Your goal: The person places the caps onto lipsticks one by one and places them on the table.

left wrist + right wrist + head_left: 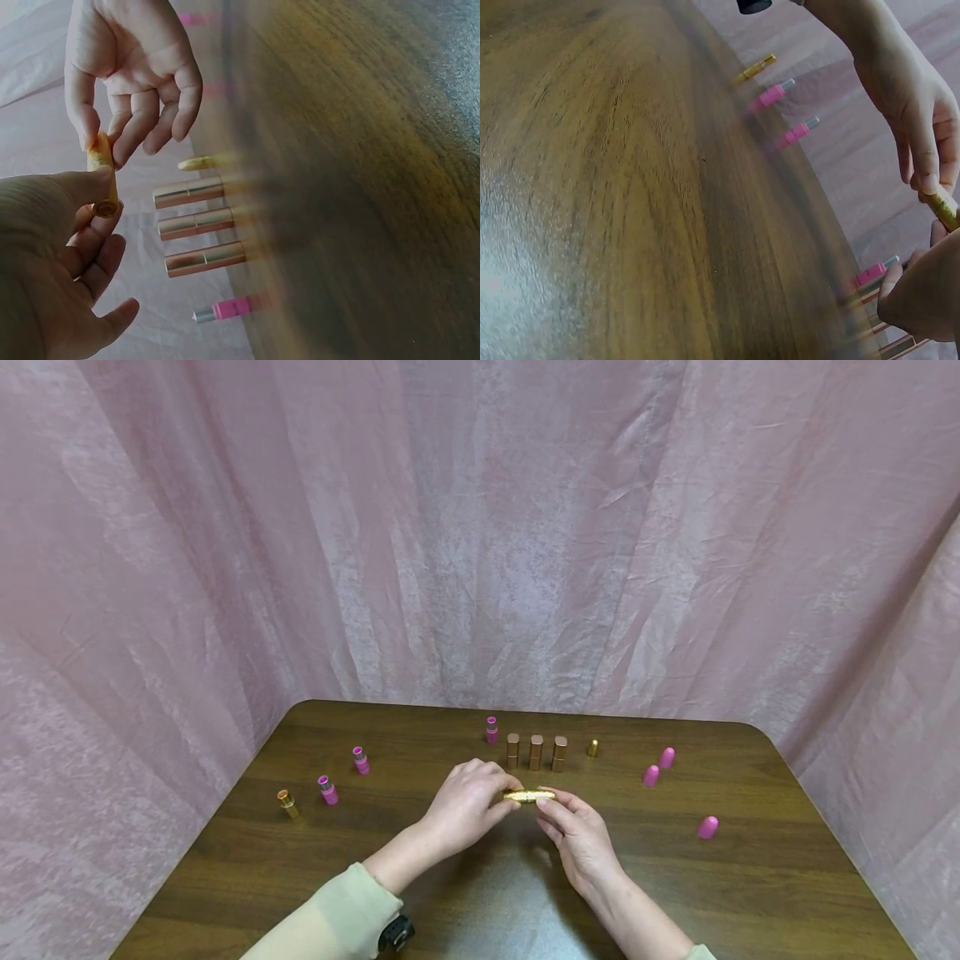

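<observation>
A gold lipstick tube lies level between my two hands above the middle of the table. My left hand pinches its left end between thumb and fingers. The other end is pinched by my right hand. In the left wrist view the same gold tube spans from one hand to the other, its round base facing the camera. Just behind the hands stand three closed copper lipsticks, upright in a row. A small gold cap stands to their right.
Uncapped pink lipstick bases stand at the back and left, with a gold lipstick base at far left. Three pink caps stand on the right. A pink curtain hangs behind the wooden table.
</observation>
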`<state>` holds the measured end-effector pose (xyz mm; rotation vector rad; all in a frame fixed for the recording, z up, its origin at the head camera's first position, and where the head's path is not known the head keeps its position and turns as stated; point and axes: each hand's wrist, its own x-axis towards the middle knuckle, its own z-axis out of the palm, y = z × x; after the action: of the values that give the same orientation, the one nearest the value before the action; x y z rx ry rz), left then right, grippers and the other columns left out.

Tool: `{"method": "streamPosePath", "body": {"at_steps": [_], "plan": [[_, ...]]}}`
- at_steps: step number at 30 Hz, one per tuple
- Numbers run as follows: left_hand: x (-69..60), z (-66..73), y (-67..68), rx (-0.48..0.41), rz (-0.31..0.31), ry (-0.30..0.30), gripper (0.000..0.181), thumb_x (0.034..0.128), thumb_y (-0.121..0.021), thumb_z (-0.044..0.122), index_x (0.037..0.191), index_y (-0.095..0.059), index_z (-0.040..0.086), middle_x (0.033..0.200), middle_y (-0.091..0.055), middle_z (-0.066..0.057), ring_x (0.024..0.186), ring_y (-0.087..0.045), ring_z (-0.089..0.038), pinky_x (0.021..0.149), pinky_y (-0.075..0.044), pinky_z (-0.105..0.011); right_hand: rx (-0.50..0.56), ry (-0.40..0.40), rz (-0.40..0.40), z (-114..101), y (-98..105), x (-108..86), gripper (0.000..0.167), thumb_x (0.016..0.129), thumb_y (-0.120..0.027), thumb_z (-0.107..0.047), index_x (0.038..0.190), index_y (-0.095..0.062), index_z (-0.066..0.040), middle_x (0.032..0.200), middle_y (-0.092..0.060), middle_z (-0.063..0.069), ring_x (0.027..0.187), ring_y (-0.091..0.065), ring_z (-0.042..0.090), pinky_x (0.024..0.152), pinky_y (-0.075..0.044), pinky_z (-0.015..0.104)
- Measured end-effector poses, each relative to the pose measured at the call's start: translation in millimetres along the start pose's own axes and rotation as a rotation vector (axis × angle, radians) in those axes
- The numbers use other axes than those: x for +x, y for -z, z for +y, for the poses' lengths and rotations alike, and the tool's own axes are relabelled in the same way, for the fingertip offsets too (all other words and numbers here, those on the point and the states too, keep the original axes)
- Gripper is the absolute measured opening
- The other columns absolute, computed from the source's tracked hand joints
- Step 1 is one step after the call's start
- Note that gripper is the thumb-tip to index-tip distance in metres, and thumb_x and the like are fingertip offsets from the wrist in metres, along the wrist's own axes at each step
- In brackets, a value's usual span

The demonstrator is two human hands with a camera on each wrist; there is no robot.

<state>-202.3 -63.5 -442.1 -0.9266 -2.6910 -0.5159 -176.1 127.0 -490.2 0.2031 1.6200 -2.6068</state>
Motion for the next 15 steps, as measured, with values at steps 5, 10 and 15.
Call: {"method": "streamPosePath", "body": {"at_steps": [5, 10, 15], "plan": [[-1.1, -0.1, -2.6, -0.004, -0.001, 0.043, 0.016, 0.0905, -0.078, 0.034, 0.103, -0.076, 0.025, 0.097, -0.068, 0.013, 0.098, -0.058, -0.014, 0.096, -0.046, -0.042, -0.067, 0.023, 0.009, -0.5, 0.5, 0.3, 0.028, 0.092, -0.072, -0.005, 0.118, -0.068, 0.005, 0.106, -0.071, 0.002, 0.101, -0.066, 0.017, 0.099, -0.050, 0.039], [-2.0, -1.6, -5.3, 0.005, -0.016, 0.071, 0.019, 0.0866, -0.081, 0.041, 0.098, -0.075, 0.026, 0.094, -0.067, 0.014, 0.093, -0.058, -0.013, 0.097, -0.045, -0.042, -0.240, 0.082, 0.024, -1.0, 0.3, -0.8, 0.037, 0.090, -0.077, -0.008, 0.123, -0.067, 0.006, 0.106, -0.073, 0.006, 0.098, -0.067, 0.015, 0.092, -0.050, 0.031], [-3.3, -4.9, -8.5, 0.001, -0.013, 0.068, 0.020, 0.0864, -0.081, 0.041, 0.100, -0.076, 0.028, 0.090, -0.066, 0.017, 0.090, -0.057, -0.011, 0.095, -0.045, -0.043, -0.309, 0.121, -0.009, -2.3, -2.7, -2.0, 0.040, 0.087, -0.080, -0.007, 0.123, -0.067, 0.006, 0.106, -0.072, 0.012, 0.097, -0.067, 0.016, 0.088, -0.051, 0.028]]}}
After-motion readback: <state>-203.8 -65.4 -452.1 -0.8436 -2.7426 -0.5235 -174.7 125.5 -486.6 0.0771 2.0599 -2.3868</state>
